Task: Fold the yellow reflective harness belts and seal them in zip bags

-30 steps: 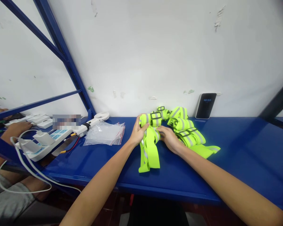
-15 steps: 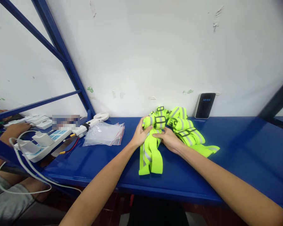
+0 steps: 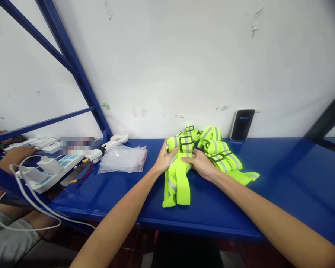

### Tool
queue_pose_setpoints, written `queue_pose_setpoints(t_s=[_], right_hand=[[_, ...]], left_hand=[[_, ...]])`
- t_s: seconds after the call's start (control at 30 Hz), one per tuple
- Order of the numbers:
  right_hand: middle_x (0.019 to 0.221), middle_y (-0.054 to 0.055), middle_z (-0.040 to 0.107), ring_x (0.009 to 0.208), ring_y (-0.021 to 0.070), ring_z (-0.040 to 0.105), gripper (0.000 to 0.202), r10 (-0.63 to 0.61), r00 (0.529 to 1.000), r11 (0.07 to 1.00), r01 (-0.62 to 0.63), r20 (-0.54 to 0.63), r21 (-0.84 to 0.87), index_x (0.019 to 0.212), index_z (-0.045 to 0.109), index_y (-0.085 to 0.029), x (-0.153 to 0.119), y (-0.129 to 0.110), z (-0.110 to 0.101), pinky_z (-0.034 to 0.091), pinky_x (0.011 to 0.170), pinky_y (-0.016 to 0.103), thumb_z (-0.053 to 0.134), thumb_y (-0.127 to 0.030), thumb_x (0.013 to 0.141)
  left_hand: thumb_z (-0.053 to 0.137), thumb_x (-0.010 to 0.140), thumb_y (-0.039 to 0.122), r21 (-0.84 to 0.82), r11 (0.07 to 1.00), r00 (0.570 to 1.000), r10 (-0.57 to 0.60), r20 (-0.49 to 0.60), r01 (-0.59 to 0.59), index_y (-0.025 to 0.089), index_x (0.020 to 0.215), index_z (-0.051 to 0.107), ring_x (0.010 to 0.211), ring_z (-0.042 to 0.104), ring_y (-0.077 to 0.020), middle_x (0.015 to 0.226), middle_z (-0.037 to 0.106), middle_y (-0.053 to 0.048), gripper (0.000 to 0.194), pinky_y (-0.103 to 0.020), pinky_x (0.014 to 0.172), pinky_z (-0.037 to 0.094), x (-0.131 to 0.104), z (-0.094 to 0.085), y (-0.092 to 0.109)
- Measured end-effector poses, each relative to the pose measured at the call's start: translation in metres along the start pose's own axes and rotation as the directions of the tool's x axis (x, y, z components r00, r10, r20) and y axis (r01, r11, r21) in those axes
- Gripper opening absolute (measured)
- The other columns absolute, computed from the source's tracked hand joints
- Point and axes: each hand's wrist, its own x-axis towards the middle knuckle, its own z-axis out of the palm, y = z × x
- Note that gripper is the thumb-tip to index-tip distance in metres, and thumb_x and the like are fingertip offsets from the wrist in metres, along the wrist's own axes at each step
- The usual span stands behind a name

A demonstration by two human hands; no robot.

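Note:
A neon yellow reflective strap with grey stripes is held between my two hands, its loose ends hanging down toward the front of the blue table. My left hand grips its rolled upper part from the left, the thumb lying in front. From the right, my right hand closes on the same strap, thumb across the front and other fingers mostly hidden. A black buckle shows at the top of the bundle, between the hands. Behind and to the right lies a heap of similar reflective straps with black buckles.
Clear zip bags lie left of my hands. Beyond them are a white handheld fan, a power strip with plugs and cables, and another person's hand. A phone-like device leans on the wall. A blue frame post rises at left.
The held strap and buckle have shifted slightly left, and the buckle has turned a little. Both hands keep their hold; the heap behind has not moved.

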Motion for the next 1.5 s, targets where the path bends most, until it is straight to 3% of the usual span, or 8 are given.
queue_pose_setpoints(t_s=[0.23, 0.4, 0.6, 0.77, 0.93, 1.07, 1.3, 1.5], right_hand=[[0.107, 0.0, 0.073, 0.091, 0.0217, 0.071, 0.072, -0.069, 0.997, 0.996, 0.067, 0.029, 0.05, 0.127, 0.051, -0.032, -0.006, -0.008, 0.005, 0.056, 0.08, 0.035, 0.081, -0.017, 0.063], [0.099, 0.0, 0.073, 0.087, 0.0195, 0.068, 0.042, 0.02, 1.0, 0.996, -0.018, -0.012, 0.09, 0.12, 0.058, -0.032, -0.007, -0.018, 0.007, 0.052, 0.067, 0.027, 0.068, -0.038, 0.079], [0.093, 0.0, 0.071, 0.082, 0.017, 0.065, 0.039, 0.025, 0.997, 0.986, -0.014, -0.067, 0.164, 0.111, 0.061, -0.027, -0.004, -0.022, 0.005, 0.051, 0.066, 0.026, 0.07, -0.023, 0.073], [0.105, -0.003, 0.07, 0.094, 0.0162, 0.066, 0.068, -0.078, 0.996, 0.975, 0.085, -0.041, 0.208, 0.127, 0.051, -0.035, -0.005, -0.017, 0.008, 0.053, 0.077, 0.026, 0.069, -0.012, 0.066], [0.115, -0.002, 0.069, 0.106, 0.0168, 0.065, 0.094, -0.1, 0.991, 0.98, 0.114, -0.089, 0.162, 0.142, 0.036, -0.04, -0.003, -0.014, 0.006, 0.049, 0.095, 0.03, 0.072, -0.007, 0.061], [0.117, 0.001, 0.067, 0.105, 0.0197, 0.065, 0.1, -0.053, 0.996, 0.982, 0.064, -0.067, 0.177, 0.143, 0.034, -0.04, -0.004, -0.018, 0.004, 0.051, 0.092, 0.033, 0.071, -0.003, 0.058], [0.106, -0.001, 0.068, 0.092, 0.0191, 0.067, 0.098, -0.092, 0.991, 0.987, 0.104, -0.101, 0.119, 0.138, 0.036, -0.04, -0.001, -0.015, -0.001, 0.054, 0.08, 0.031, 0.064, 0.001, 0.053], [0.105, -0.002, 0.071, 0.093, 0.0187, 0.068, 0.085, -0.109, 0.988, 0.983, 0.123, -0.108, 0.14, 0.136, 0.04, -0.038, -0.002, -0.013, 0.0, 0.053, 0.084, 0.033, 0.074, -0.012, 0.063]], left_hand=[[0.074, 0.072, 0.026, 0.092, 0.996, 1.0, 0.021, -0.003, -0.021, 0.02, 0.112, 0.055, 0.092, 0.06, -0.0173, 0.099, 0.063, -0.002, 0.045, -0.028, 0.085, 0.047, 0.004, -0.005, 0.006], [0.069, 0.064, 0.014, 0.135, 0.989, 0.998, -0.058, -0.011, 0.059, 0.019, 0.096, 0.062, 0.084, 0.058, -0.0162, 0.093, 0.064, -0.001, 0.032, -0.025, 0.077, 0.046, 0.005, -0.01, 0.014], [0.067, 0.07, 0.025, -0.081, 0.98, 0.977, -0.171, 0.13, 0.182, 0.021, 0.107, 0.056, 0.079, 0.06, -0.0157, 0.095, 0.063, -0.001, 0.039, -0.028, 0.074, 0.049, -0.001, -0.008, 0.01], [0.077, 0.07, 0.035, -0.17, 0.943, 0.955, -0.294, -0.031, 0.285, 0.024, 0.129, 0.039, 0.074, 0.064, -0.0162, 0.097, 0.065, -0.003, 0.071, -0.032, 0.072, 0.053, -0.001, -0.001, 0.006], [0.083, 0.064, 0.026, -0.265, 0.904, 0.934, -0.357, -0.032, 0.336, 0.015, 0.121, 0.052, 0.079, 0.069, -0.0201, 0.101, 0.07, -0.01, 0.066, -0.035, 0.078, 0.054, 0.001, 0.001, 0.01], [0.085, 0.061, 0.025, -0.247, 0.904, 0.936, -0.35, 0.041, 0.348, 0.011, 0.104, 0.062, 0.077, 0.069, -0.0196, 0.096, 0.072, -0.011, 0.05, -0.033, 0.077, 0.053, 0.001, -0.003, 0.013], [0.084, 0.065, 0.027, -0.179, 0.917, 0.934, -0.347, 0.08, 0.356, 0.016, 0.111, 0.059, 0.082, 0.069, -0.0197, 0.101, 0.072, -0.009, 0.053, -0.032, 0.078, 0.053, -0.001, -0.002, 0.013], [0.082, 0.069, 0.03, -0.076, 0.942, 0.943, -0.318, 0.103, 0.326, 0.016, 0.118, 0.057, 0.082, 0.068, -0.0187, 0.107, 0.071, -0.011, 0.057, -0.032, 0.078, 0.053, -0.001, -0.007, 0.013]])
